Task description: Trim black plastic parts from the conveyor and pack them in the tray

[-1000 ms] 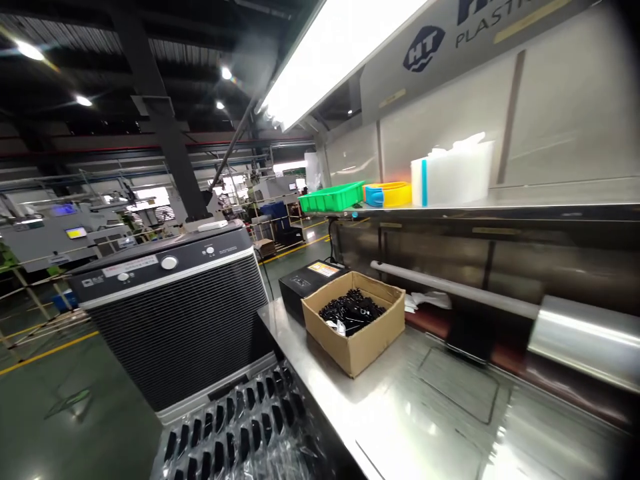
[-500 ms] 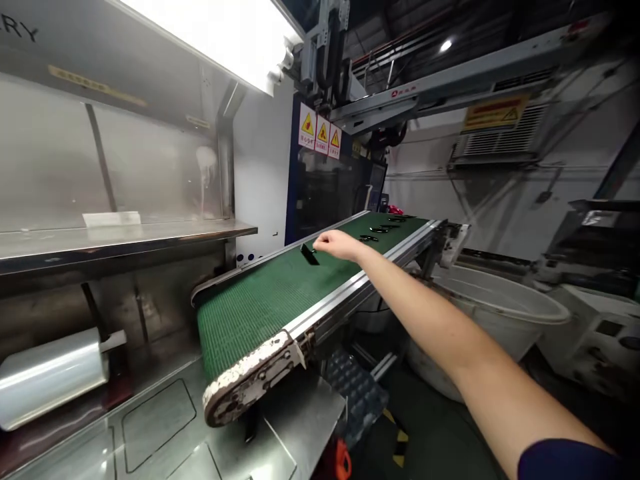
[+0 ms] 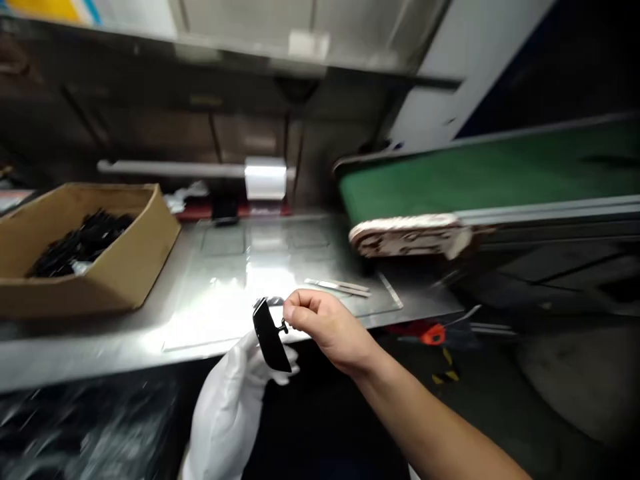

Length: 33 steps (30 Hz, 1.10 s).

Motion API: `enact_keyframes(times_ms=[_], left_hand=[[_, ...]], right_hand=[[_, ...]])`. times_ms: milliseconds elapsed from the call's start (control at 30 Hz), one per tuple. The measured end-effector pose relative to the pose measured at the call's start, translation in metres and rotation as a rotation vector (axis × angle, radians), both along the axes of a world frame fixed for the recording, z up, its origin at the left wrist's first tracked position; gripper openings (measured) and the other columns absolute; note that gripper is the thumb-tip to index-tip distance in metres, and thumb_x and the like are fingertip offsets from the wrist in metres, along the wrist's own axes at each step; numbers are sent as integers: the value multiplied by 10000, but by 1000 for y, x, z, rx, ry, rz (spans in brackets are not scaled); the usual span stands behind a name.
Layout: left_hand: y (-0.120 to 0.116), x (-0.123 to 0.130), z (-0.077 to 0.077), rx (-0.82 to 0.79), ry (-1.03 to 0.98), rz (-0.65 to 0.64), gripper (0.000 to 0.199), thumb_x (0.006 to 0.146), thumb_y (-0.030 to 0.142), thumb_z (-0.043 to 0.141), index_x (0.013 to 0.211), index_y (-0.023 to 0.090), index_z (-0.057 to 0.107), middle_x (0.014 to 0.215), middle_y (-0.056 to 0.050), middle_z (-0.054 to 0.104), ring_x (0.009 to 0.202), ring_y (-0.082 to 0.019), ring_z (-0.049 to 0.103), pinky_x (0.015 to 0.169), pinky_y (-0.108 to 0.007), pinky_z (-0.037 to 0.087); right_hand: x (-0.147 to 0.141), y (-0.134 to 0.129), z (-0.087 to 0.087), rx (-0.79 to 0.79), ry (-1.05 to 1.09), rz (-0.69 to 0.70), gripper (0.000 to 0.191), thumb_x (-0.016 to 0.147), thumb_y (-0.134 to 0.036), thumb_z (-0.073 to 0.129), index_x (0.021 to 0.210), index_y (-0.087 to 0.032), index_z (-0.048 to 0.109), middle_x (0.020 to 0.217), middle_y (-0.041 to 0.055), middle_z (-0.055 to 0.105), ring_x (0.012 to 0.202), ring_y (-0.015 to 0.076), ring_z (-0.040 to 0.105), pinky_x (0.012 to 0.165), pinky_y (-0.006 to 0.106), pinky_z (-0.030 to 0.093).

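Observation:
A glossy black flat plastic part with a small stem hangs tilted over the front edge of the metal worktable. My bare right hand pinches it by the stem between thumb and fingertips. Close behind and below the part is my left hand, in a white glove, its fingers apart and partly hidden by the part. Whether the glove touches the part I cannot tell. Beyond my right hand, a slim pale-and-metal tool, blurred, lies on the table.
A cardboard box with black pieces in it stands at the left. The green conveyor belt ends above the table's right side. A clear film roll is at the back. Under the belt sits an orange object. Dark plastic trays lie at lower left.
My right hand has brought the black part from above the conveyor to the worktable's front edge. My view has swung left and down, and my gloved left hand has come into sight.

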State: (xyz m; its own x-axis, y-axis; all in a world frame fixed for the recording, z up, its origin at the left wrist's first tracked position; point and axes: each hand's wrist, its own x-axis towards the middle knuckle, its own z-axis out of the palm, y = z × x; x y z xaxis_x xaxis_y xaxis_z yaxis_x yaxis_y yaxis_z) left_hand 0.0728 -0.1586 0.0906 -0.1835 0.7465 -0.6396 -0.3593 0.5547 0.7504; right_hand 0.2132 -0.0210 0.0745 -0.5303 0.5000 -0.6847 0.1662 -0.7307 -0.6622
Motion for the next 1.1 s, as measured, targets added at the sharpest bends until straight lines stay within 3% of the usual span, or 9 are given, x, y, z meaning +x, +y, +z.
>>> enact_keyframes(times_ms=[33, 100, 167, 333, 700, 933, 1100], left_hand=[[-7, 6, 2, -50, -225, 157, 571, 1080, 489, 241, 1129, 195, 728, 976, -105, 778, 832, -244, 724, 770, -390, 621], [-23, 15, 1, -121, -436, 381, 485, 1065, 499, 358, 1179, 193, 717, 907, -92, 769, 754, -215, 704, 681, -335, 586], [-40, 20, -2, -169, -510, 462, 430, 1047, 496, 446, 1264, 215, 690, 859, -68, 760, 723, -196, 699, 640, -300, 564], [-62, 29, -3, -220, -568, 435, 432, 1058, 491, 432, 1344, 257, 655, 789, -32, 729, 679, -163, 683, 651, -280, 568], [-47, 51, -3, -260, -518, 244, 480, 1072, 494, 358, 1384, 271, 647, 682, -14, 691, 685, -143, 676, 855, -294, 561], [-45, 53, -1, -247, -537, 229, 471, 1071, 489, 370, 1391, 279, 644, 711, -38, 713, 647, -174, 684, 593, -274, 535], [-45, 51, -1, -356, -500, 314, 509, 1071, 478, 361, 1307, 177, 696, 633, -33, 646, 609, -152, 623, 657, -280, 548]], right_hand=[[-7, -21, -7, -79, 10, 16, 231, 836, -368, 740, 772, -174, 634, 712, -23, 597, 646, 108, 509, 633, 244, 400], [-13, -55, -17, -206, -5, 43, 263, 859, -402, 733, 786, -184, 607, 677, -31, 594, 584, 106, 506, 563, 234, 392], [-11, -77, -22, -262, -33, 62, 269, 876, -407, 720, 786, -189, 590, 670, -31, 597, 573, 108, 517, 542, 228, 406], [8, -92, -21, -288, -97, 72, 241, 873, -366, 730, 793, -182, 597, 739, -32, 602, 671, 108, 538, 613, 221, 451], [47, -84, -13, -291, -99, 51, 245, 933, -383, 675, 812, -193, 578, 737, -34, 562, 672, 114, 500, 601, 243, 410], [54, -88, -16, -312, -12, 41, 305, 959, -399, 655, 761, -178, 585, 709, -28, 574, 666, 114, 518, 604, 244, 417], [49, -94, -27, -285, 5, 50, 339, 975, -403, 658, 738, -178, 566, 691, -47, 528, 654, 94, 475, 594, 221, 394]])
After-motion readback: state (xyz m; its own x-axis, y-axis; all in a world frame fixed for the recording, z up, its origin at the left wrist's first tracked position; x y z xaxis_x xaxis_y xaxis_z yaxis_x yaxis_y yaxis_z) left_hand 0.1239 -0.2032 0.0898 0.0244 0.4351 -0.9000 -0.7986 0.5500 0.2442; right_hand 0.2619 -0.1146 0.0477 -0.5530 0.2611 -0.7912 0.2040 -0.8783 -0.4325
